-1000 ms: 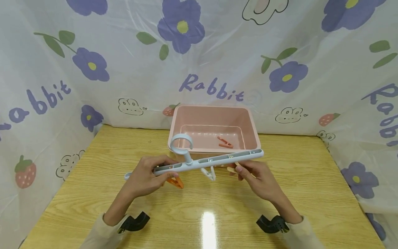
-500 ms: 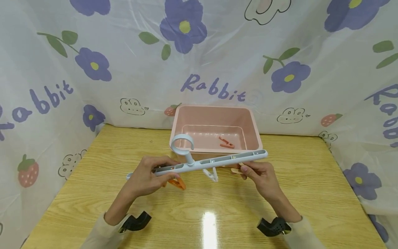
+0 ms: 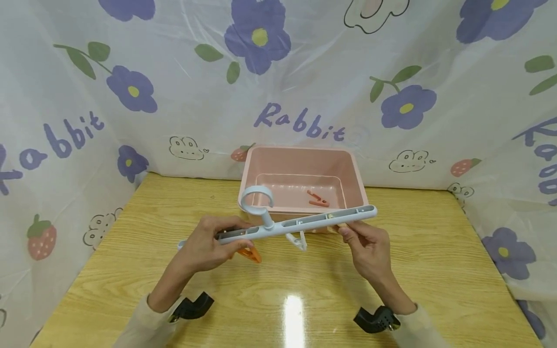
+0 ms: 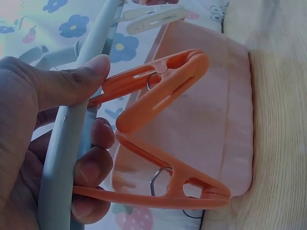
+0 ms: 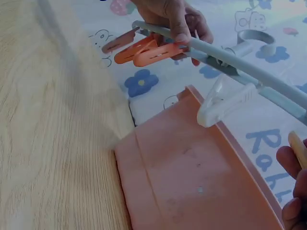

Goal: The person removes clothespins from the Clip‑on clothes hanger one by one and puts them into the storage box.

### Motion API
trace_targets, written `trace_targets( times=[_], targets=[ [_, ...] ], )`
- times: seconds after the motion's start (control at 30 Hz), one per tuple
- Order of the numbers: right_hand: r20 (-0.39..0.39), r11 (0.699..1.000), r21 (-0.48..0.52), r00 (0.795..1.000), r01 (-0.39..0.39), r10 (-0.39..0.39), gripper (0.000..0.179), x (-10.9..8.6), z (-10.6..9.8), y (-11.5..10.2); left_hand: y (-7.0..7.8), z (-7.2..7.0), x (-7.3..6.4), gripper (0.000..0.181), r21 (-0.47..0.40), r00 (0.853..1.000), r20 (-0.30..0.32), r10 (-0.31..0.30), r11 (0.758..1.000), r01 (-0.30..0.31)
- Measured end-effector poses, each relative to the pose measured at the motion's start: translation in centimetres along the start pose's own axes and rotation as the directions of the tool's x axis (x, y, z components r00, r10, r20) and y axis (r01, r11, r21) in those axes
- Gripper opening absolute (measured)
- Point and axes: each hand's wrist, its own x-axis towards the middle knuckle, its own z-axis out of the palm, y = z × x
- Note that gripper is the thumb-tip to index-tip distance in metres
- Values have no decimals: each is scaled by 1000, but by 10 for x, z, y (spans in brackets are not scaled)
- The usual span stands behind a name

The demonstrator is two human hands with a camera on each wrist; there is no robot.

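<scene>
A light blue hanger (image 3: pixel 278 228) with a round hook is held tilted above the table, its right end higher. My left hand (image 3: pixel 206 247) grips its bar left of the hook. Two orange clothespins (image 4: pixel 168 88) hang from the bar by that hand, and a brownish-pink clothespin (image 5: pixel 119 42) hangs nearer the bar's left end. Right of the hook dangles a white clothespin (image 3: pixel 298 240). My right hand (image 3: pixel 370 249) pinches a beige clothespin (image 5: pixel 299 149) close under the bar's right part. Whether this clothespin touches the bar is hidden.
Behind the hanger a pink basin (image 3: pixel 300 154) stands on the wooden table (image 3: pixel 417 251) against a printed cloth (image 3: pixel 183 106). Inside the basin lies a red clothespin (image 3: pixel 318 199).
The hanger's right end has risen slightly and shifted a little right. My right hand has turned and moved up under the bar, so the beige clothespin is mostly hidden in the head view.
</scene>
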Motion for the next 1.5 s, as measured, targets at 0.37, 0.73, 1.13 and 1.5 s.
trace_targets(
  times=[0.37, 0.73, 1.13, 1.5],
  targets=[
    [-25, 988, 42, 989, -147, 148, 25, 7, -22, 4, -3, 1, -2, 22, 62, 999, -37, -17, 998, 19],
    [214, 983, -1, 961, -182, 178, 24, 13, -33, -5, -8, 1, -5, 25, 95, 998, -69, 11, 995, -4],
    [262, 952, -207, 924, -227, 278, 25, 17, -49, -14, -7, -2, -6, 28, 77, 998, -55, -21, 997, 25],
    [230, 898, -404, 931, -172, 282, 15, 34, -59, -19, -8, -3, -4, 28, 57, 998, -54, -18, 998, 21]
  ],
)
